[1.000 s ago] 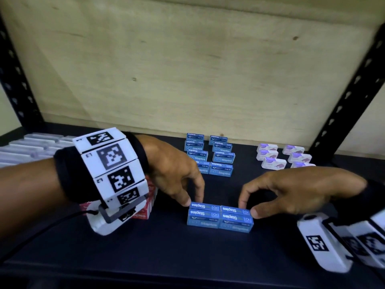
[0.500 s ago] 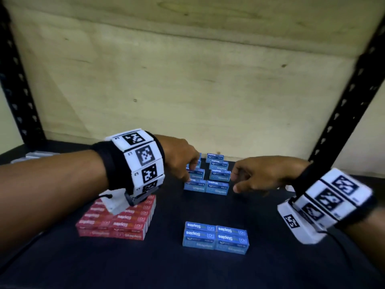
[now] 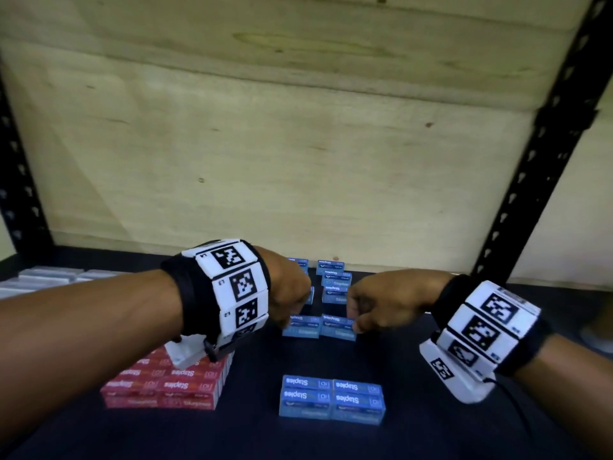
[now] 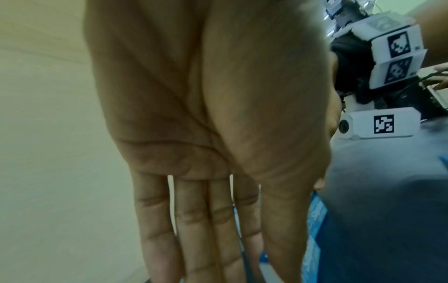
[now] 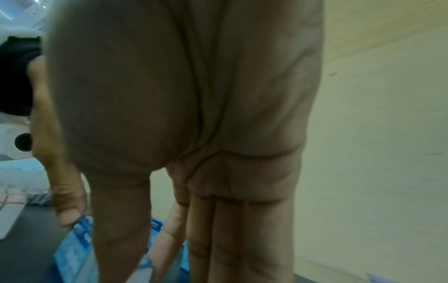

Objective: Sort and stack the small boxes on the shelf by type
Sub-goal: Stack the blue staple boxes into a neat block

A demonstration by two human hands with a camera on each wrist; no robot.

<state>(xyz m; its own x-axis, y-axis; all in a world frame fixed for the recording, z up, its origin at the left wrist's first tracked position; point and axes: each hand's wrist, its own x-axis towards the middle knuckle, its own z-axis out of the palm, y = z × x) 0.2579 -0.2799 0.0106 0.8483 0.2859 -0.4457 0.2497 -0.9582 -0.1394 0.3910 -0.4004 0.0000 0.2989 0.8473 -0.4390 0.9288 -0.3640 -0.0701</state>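
Both wrist views are mostly palm, blurred, so the fingertips are hard to make out. Left hand and right hand flank a pair of blue boxes mid-shelf, fingers straight down against the pair's ends, thumbs at its front. Behind it stand more blue stacks, partly hidden. Nearer the front edge sit a blue block and red boxes.

The dark shelf in front of me carries a red block of staple boxes at the left, a blue four-box block nearest me, more blue staple boxes behind, and grey flat packs at far left.
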